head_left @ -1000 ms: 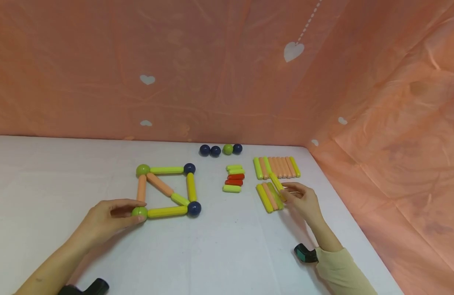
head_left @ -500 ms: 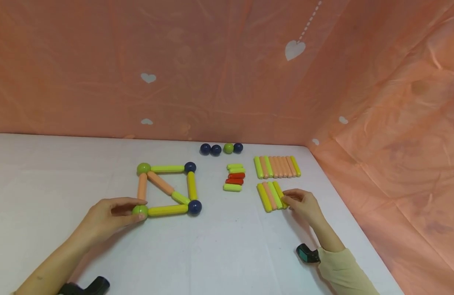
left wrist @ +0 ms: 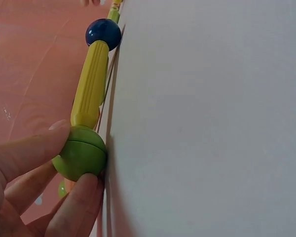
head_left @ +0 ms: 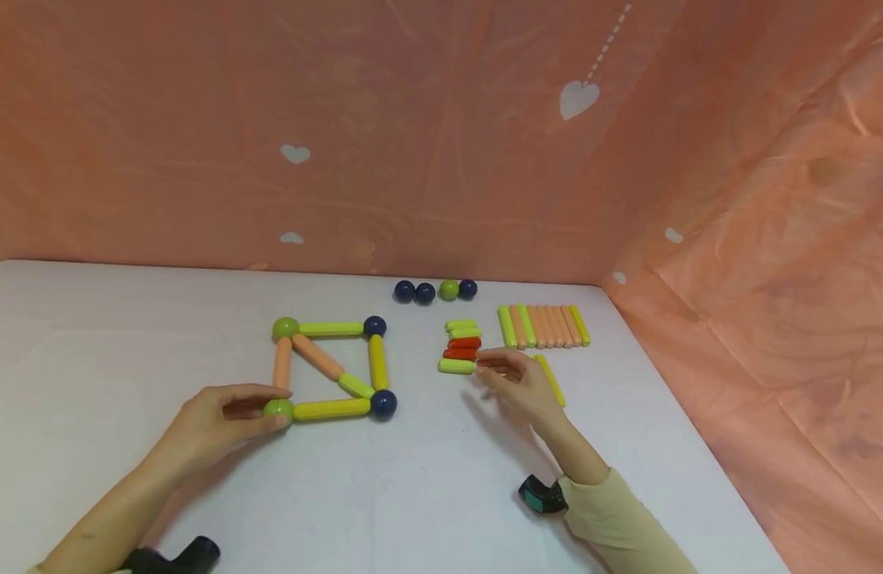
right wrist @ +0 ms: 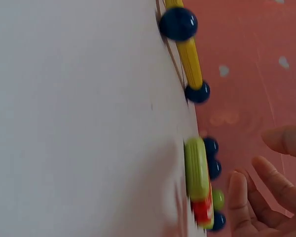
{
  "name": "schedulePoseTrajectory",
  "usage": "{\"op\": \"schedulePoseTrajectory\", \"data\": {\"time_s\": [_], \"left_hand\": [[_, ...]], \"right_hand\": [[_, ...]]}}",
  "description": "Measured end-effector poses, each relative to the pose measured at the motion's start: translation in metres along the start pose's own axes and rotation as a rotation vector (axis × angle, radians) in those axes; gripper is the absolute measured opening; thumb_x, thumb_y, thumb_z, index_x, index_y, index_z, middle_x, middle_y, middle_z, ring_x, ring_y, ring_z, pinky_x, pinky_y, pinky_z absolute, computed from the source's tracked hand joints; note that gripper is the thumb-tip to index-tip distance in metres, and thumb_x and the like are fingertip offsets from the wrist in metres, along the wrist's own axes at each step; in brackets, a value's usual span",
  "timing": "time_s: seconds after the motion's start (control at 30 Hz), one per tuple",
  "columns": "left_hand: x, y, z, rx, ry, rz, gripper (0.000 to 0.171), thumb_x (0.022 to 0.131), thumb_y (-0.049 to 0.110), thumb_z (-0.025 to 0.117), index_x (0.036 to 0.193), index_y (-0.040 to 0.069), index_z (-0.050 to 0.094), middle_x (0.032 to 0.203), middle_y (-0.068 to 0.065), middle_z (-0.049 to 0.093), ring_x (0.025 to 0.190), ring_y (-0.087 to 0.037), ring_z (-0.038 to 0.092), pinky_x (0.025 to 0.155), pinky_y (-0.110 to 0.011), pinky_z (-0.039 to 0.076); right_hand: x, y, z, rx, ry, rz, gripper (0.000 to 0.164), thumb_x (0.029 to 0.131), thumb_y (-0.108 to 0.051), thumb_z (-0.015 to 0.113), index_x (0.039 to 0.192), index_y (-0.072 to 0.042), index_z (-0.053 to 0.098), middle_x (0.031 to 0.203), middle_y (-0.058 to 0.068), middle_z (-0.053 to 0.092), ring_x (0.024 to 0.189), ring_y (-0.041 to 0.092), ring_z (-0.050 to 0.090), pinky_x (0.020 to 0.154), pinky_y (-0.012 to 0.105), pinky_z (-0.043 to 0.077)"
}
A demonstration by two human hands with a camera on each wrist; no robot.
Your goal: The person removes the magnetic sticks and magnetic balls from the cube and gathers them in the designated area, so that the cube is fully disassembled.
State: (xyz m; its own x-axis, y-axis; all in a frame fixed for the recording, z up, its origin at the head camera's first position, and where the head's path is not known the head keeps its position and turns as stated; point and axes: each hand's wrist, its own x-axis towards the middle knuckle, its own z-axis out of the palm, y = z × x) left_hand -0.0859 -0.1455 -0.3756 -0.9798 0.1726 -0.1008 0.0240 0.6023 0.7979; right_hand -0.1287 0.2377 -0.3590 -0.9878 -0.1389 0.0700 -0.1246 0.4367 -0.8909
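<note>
My left hand [head_left: 215,424] pinches the green ball [left wrist: 81,155] at the near left corner of a four-sided frame of balls and sticks. A yellow stick [head_left: 331,410] joins that ball to a dark blue ball [head_left: 383,403]. Across the frame runs a diagonal of one orange stick [head_left: 318,356] and one short green stick [head_left: 356,386]. My right hand [head_left: 523,389] hovers right beside the short loose sticks, its fingers apart and holding nothing. Nearest to it lies a short light-green stick [right wrist: 196,168], with red sticks [head_left: 465,344] just behind.
Three dark blue balls and a green ball [head_left: 449,289] stand along the back edge. A row of long sticks [head_left: 549,327] lies at the back right. Beyond my right hand shows a yellow stick [head_left: 551,381]; the hand hides the sticks beside it.
My right hand has laid a yellow stick at the end of the near group of long sticks, let go, and moved left to the short sticks. The left hand keeps its hold.
</note>
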Motion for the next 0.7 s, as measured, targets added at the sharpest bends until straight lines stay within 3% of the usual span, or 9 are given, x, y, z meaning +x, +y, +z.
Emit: {"op": "schedulePoseTrajectory", "data": {"time_s": [0.1, 0.27, 0.37, 0.47, 0.6, 0.7], "left_hand": [[0.002, 0.002, 0.001, 0.017, 0.013, 0.018, 0.042, 0.084, 0.034, 0.074, 0.117, 0.008, 0.068, 0.113, -0.015, 0.067, 0.100, -0.029, 0.065, 0.083, -0.046, 0.052], [0.003, 0.007, 0.006, 0.018, 0.068, 0.071, 0.035, 0.083, 0.025, 0.075, 0.112, 0.006, 0.069, 0.121, -0.024, 0.059, 0.102, -0.037, 0.062, 0.083, -0.053, 0.051], [0.004, 0.015, 0.011, 0.014, 0.148, 0.121, 0.035, 0.080, 0.021, 0.078, 0.109, 0.005, 0.070, 0.124, -0.026, 0.054, 0.109, -0.041, 0.056, 0.088, -0.057, 0.048], [0.007, 0.025, 0.015, 0.040, 0.205, 0.159, 0.035, 0.077, 0.021, 0.081, 0.107, 0.006, 0.071, 0.112, -0.019, 0.061, 0.105, -0.037, 0.054, 0.087, -0.052, 0.047], [0.013, 0.036, 0.021, 0.071, 0.143, 0.174, 0.034, 0.077, 0.022, 0.081, 0.106, 0.009, 0.071, 0.092, -0.005, 0.068, 0.090, -0.026, 0.060, 0.076, -0.041, 0.046], [0.019, 0.041, 0.027, 0.074, 0.054, 0.189, 0.034, 0.076, 0.021, 0.081, 0.107, 0.009, 0.070, 0.092, -0.002, 0.070, 0.087, -0.024, 0.066, 0.078, -0.043, 0.053]], "right_hand": [[0.003, -0.006, 0.017, 0.039, -0.081, -0.032, 0.030, 0.090, -0.006, 0.063, 0.117, 0.006, 0.061, 0.113, 0.024, 0.064, 0.097, 0.024, 0.064, 0.082, 0.022, 0.052], [0.005, -0.014, 0.040, 0.110, -0.191, -0.053, 0.032, 0.090, -0.005, 0.063, 0.118, 0.009, 0.059, 0.113, 0.028, 0.063, 0.096, 0.035, 0.066, 0.079, 0.026, 0.054], [0.006, -0.018, 0.052, 0.111, -0.232, -0.024, 0.034, 0.090, -0.009, 0.065, 0.120, 0.006, 0.060, 0.113, 0.024, 0.064, 0.093, 0.030, 0.067, 0.078, 0.025, 0.054], [0.007, -0.021, 0.062, 0.097, -0.268, -0.006, 0.034, 0.090, -0.011, 0.066, 0.121, 0.003, 0.060, 0.113, 0.021, 0.065, 0.092, 0.023, 0.067, 0.079, 0.024, 0.054], [0.007, -0.024, 0.072, 0.084, -0.323, 0.016, 0.034, 0.090, -0.011, 0.067, 0.122, -0.002, 0.062, 0.113, 0.017, 0.066, 0.092, 0.020, 0.066, 0.079, 0.024, 0.054], [0.007, -0.025, 0.077, 0.054, -0.354, 0.034, 0.034, 0.088, -0.014, 0.070, 0.121, -0.005, 0.064, 0.112, 0.012, 0.067, 0.093, 0.017, 0.065, 0.081, 0.022, 0.053]]}}
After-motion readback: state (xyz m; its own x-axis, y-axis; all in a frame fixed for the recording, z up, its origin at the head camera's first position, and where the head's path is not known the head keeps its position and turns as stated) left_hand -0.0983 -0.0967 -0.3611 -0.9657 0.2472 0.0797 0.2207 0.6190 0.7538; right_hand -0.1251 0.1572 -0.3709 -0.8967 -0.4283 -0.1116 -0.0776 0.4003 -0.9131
